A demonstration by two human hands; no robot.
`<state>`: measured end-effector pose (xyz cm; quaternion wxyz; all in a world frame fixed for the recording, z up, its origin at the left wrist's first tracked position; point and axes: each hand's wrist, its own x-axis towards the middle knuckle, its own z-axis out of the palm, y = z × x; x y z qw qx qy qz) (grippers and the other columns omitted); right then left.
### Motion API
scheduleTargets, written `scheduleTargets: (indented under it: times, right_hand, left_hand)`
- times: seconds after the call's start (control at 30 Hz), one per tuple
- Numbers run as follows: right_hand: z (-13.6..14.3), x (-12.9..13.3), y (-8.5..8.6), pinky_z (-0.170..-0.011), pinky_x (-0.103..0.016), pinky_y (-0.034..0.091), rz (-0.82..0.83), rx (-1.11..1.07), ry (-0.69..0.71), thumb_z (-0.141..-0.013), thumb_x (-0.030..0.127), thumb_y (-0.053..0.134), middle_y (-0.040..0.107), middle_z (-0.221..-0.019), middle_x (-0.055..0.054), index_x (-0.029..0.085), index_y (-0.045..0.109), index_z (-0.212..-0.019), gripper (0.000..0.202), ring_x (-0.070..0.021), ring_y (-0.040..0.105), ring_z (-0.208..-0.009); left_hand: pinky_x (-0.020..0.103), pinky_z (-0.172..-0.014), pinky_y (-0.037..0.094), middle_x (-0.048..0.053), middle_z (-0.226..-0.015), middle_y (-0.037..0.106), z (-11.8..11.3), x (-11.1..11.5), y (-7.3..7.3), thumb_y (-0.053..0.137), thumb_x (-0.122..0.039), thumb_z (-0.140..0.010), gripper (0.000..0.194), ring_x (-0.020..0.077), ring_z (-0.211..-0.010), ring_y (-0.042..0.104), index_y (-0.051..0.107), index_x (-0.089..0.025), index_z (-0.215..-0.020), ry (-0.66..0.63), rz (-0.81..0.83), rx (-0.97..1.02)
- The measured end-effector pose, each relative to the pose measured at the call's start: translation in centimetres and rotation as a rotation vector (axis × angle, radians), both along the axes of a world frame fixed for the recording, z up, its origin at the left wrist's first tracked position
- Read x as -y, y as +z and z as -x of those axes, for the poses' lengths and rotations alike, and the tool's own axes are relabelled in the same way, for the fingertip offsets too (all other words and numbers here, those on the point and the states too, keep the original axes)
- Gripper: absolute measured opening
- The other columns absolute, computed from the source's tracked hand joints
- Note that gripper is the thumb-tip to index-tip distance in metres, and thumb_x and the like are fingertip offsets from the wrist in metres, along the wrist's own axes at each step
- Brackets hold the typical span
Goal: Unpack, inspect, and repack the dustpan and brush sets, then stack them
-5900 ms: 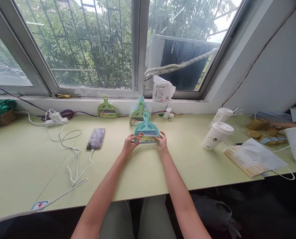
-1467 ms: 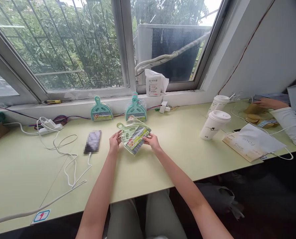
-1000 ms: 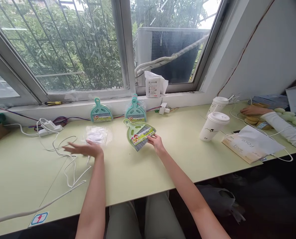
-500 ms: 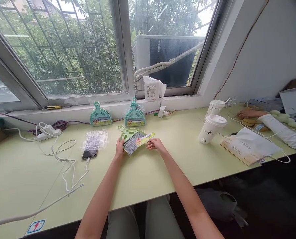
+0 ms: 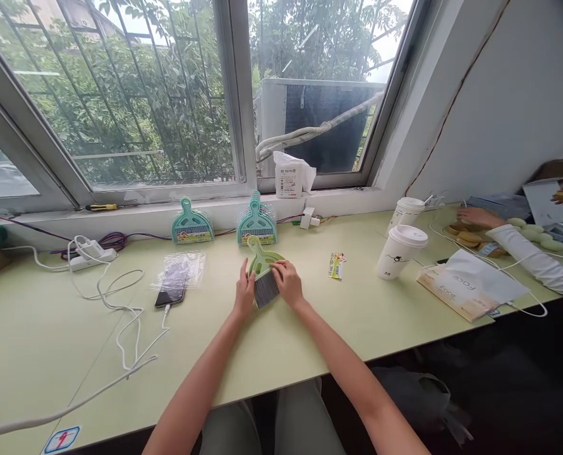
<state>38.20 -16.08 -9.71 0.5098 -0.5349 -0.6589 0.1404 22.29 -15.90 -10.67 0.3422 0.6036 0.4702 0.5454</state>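
A light green dustpan (image 5: 259, 254) with a grey-bristled brush (image 5: 266, 289) in it is held between both hands above the table. My left hand (image 5: 244, 289) grips its left side, fingers pointing up along the edge. From the right, my right hand (image 5: 288, 284) closes on the brush's upper part and the pan's edge. The printed label card (image 5: 337, 266) lies flat on the table to the right of my right hand. Behind stand a teal dustpan set (image 5: 192, 222) and a stack of teal sets (image 5: 256, 221) in clear wrap.
On the left lie a phone (image 5: 171, 287) under clear plastic, white cables and a power strip (image 5: 93, 256). Two lidded cups (image 5: 401, 251) and a tissue pack (image 5: 471, 284) are on the right. Another person's sleeve (image 5: 527, 256) shows at far right.
The label card has left my right hand and now lies on the table to the right. My right hand has moved onto the brush, and the green dustpan stands more upright.
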Motion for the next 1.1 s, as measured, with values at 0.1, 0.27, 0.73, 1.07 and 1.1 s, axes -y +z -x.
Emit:
scheduleTargets:
  times: [0.1,0.27,0.73,1.07,1.1]
  right_hand:
    - [1.0,0.8,0.6,-0.099,-0.036,0.038,-0.053,0.18,-0.041,-0.094,0.034,0.041,0.06,-0.117,-0.009,0.023,0.06,-0.115,0.03,-0.0225,0.049,-0.114]
    - [0.1,0.4,0.8,-0.085,-0.032,0.041,-0.025,0.257,-0.164,-0.097,0.031,0.031,0.06,-0.097,-0.009,0.021,0.061,-0.095,0.032,-0.0222,0.051,-0.096]
    - [-1.8,1.6,3.0,-0.074,-0.029,0.039,-0.104,0.008,-0.249,-0.096,0.022,0.016,0.052,-0.081,-0.005,0.022,0.051,-0.078,0.039,-0.0189,0.049,-0.079]
    - [-5.9,-1.8,0.1,-0.076,-0.032,0.037,0.169,0.577,-0.362,-0.094,0.023,0.036,0.059,-0.094,-0.012,0.016,0.063,-0.089,0.028,-0.0236,0.048,-0.094]
    - [-6.0,-1.9,-0.4,-0.077,-0.033,0.037,0.206,0.604,-0.364,-0.094,0.023,0.037,0.059,-0.096,-0.013,0.016,0.063,-0.091,0.028,-0.0241,0.049,-0.095]
  left_hand:
    - [0.038,-0.103,0.037,0.011,-0.143,0.045,-1.1,1.4,0.6,0.04,-0.048,-0.092,0.06,0.0244,-0.127,0.047,0.034,-0.021,-0.144,-0.055,-0.119,-0.099]
    - [0.038,-0.095,0.043,0.009,-0.124,0.062,-1.2,2.0,1.3,0.039,-0.054,-0.09,0.059,0.0257,-0.114,0.056,0.042,-0.021,-0.14,-0.08,-0.053,-0.074]
    - [0.04,-0.103,0.037,0.009,-0.127,0.06,1.5,-1.3,1.3,0.042,-0.026,-0.085,0.045,0.0249,-0.118,0.053,0.056,-0.02,-0.127,0.194,-0.016,-0.117]
    - [0.037,-0.072,0.045,0.014,-0.09,0.066,8.8,-3.1,1.3,0.043,-0.04,-0.082,0.034,0.0297,-0.087,0.061,0.067,-0.017,-0.086,0.434,0.325,-0.435]
    - [0.038,-0.072,0.045,0.016,-0.095,0.065,8.5,-2.9,1.4,0.042,-0.043,-0.083,0.036,0.0305,-0.087,0.061,0.067,-0.017,-0.085,0.454,0.342,-0.488]
